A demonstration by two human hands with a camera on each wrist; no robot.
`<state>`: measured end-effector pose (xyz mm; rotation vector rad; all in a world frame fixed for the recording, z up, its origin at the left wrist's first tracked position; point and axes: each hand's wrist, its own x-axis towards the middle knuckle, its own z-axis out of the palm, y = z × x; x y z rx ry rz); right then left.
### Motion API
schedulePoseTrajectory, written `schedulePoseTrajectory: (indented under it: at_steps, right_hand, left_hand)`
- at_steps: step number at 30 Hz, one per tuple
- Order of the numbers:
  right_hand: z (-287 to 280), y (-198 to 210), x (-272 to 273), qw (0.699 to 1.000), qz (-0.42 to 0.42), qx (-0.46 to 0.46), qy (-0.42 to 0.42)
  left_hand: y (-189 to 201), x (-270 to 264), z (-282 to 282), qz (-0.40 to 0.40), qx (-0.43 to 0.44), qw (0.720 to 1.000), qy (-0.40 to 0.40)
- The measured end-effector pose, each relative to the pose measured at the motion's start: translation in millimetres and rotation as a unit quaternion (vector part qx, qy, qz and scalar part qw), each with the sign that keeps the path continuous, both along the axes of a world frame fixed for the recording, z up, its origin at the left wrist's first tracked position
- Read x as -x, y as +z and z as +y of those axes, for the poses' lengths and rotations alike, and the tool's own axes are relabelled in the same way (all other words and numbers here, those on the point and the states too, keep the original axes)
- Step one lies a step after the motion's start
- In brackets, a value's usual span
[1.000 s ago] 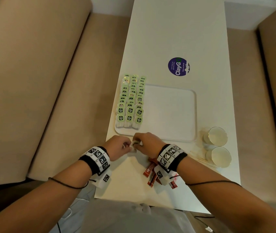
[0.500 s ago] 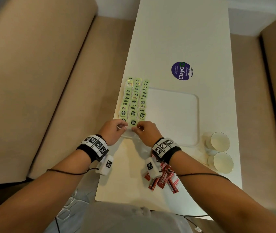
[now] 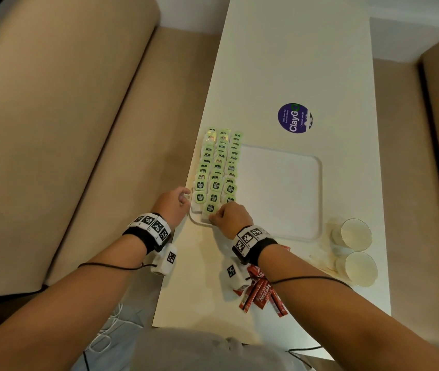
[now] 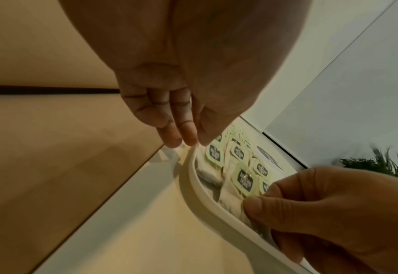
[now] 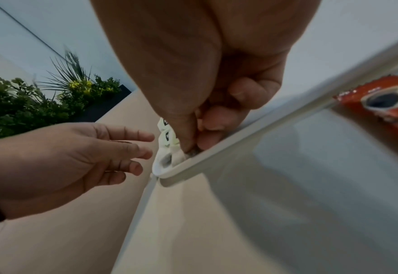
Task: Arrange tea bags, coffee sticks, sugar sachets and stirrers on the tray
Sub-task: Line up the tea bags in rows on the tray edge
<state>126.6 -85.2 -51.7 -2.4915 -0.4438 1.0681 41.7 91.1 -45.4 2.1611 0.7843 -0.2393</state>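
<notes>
A white tray [image 3: 280,194] lies on the table, with green-tagged tea bags [image 3: 219,167] in three columns along its left side. My right hand [image 3: 211,216] pinches a tea bag [image 3: 209,208] at the near end of the middle column; thumb and fingers [image 5: 186,146] press its pouch just inside the tray's near rim [image 5: 240,140]. My left hand [image 3: 186,196] is open, fingers straight, fingertips [image 4: 184,142] at the tray's left rim [image 4: 193,178], holding nothing. Red coffee sticks [image 3: 261,293] lie under my right forearm.
Two paper cups [image 3: 355,234] [image 3: 360,269] lie on their sides right of the tray, thin wooden stirrers [image 3: 322,261] beside them. A purple round sticker [image 3: 294,118] sits beyond the tray. Beige benches [image 3: 65,129] flank the narrow table; its left edge runs close to the tray.
Both hands moved forward from the table in front of the tray to its near left corner. The tea bag they held together is now in the right hand alone; the left has let go.
</notes>
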Motion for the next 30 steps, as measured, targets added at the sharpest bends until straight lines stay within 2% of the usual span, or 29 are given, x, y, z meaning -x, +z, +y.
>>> schedulePoseTrajectory:
  at_steps: [3,5,8,11,13,17,23,30]
  right_hand:
    - [-3,9,-3,1.000,-0.015,-0.018,-0.020]
    - [-8,14,-8,0.993,-0.049,-0.079,-0.073]
    - [-17,15,-18,0.966,-0.081,-0.182,-0.167]
    - [-19,13,-22,0.948,-0.002,-0.244,-0.204]
    - [-17,13,-19,0.941,0.045,-0.277,-0.190]
    - [-13,4,-12,0.945,0.045,-0.288,-0.149]
    - [-12,6,-26,0.936,0.068,-0.292,-0.182]
    - [-2,8,-37,0.956,0.044,-0.256,-0.132]
  left_hand:
    - [-2,-5,1,-0.004,-0.002,1.000,0.005]
    - [-2,-8,2,-0.006,-0.001,1.000,0.005]
    - [-3,-13,3,-0.006,0.012,1.000,0.004]
    - [-3,-16,2,-0.001,0.018,1.000,-0.007]
    - [-4,-17,0,0.004,0.025,1.000,-0.014]
    - [-6,-20,-1,0.003,0.036,0.999,-0.020]
    - [-1,-23,0,0.007,0.028,0.999,-0.029]
    - [4,-26,0,0.012,0.035,0.999,-0.022]
